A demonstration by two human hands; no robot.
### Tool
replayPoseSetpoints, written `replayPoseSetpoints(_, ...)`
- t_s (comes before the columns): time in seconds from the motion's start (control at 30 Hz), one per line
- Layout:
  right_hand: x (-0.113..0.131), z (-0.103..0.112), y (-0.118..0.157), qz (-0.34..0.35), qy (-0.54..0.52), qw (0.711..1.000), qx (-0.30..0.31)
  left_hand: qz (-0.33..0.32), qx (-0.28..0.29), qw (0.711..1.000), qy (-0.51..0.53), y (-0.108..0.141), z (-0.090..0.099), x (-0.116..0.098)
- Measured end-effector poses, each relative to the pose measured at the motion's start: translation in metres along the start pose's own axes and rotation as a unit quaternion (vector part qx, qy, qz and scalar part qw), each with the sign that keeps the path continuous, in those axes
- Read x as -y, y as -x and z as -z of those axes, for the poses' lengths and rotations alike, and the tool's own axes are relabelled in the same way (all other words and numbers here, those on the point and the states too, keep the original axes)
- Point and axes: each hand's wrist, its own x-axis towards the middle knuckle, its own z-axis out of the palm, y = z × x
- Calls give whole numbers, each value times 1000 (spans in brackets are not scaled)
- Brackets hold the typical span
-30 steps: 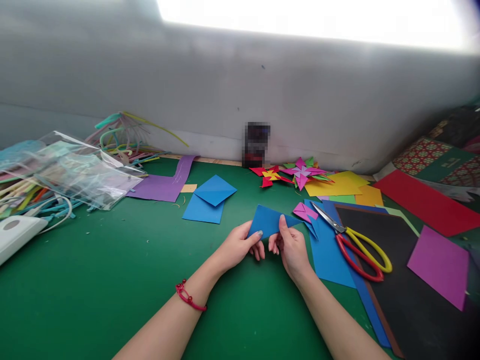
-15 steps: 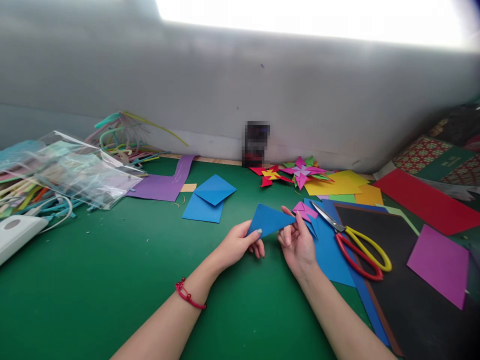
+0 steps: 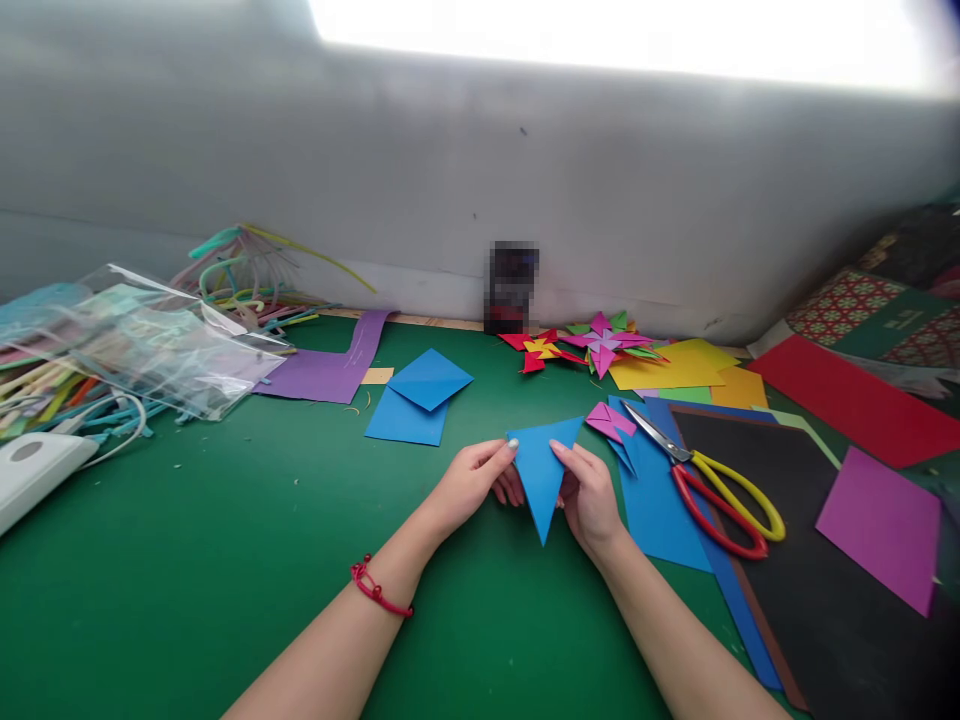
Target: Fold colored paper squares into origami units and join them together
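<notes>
A folded blue paper triangle (image 3: 541, 470) is held above the green table, one point facing down toward me. My left hand (image 3: 480, 480) pinches its left corner, thumb on top. On the right side, my right hand (image 3: 590, 490) grips it with the thumb on its face and the fingers behind. Just beyond my right hand, a small pink folded paper (image 3: 611, 421) lies by blue paper. Scissors (image 3: 679, 455) with one red and one yellow handle rest open to the right. Two blue squares (image 3: 431, 380) overlap at the back left of my hands.
Folded paper flowers (image 3: 602, 343) lie by the wall, beside yellow sheets (image 3: 667, 366). Red paper (image 3: 855, 400), a purple square (image 3: 881, 530) and a black board (image 3: 795, 540) are at right. At left are pipe cleaners, a plastic bag (image 3: 217, 360) and a white device (image 3: 37, 465).
The blue triangle has turned so that a point faces down. My right hand has shifted from its right tip to its right side, with the thumb now on its face.
</notes>
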Motion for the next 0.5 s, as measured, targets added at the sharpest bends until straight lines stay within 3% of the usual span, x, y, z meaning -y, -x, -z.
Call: replayPoseSetpoints(0.5,2,-6,0,-2,54,998,-42,0,-27,999,36,-1,2,0)
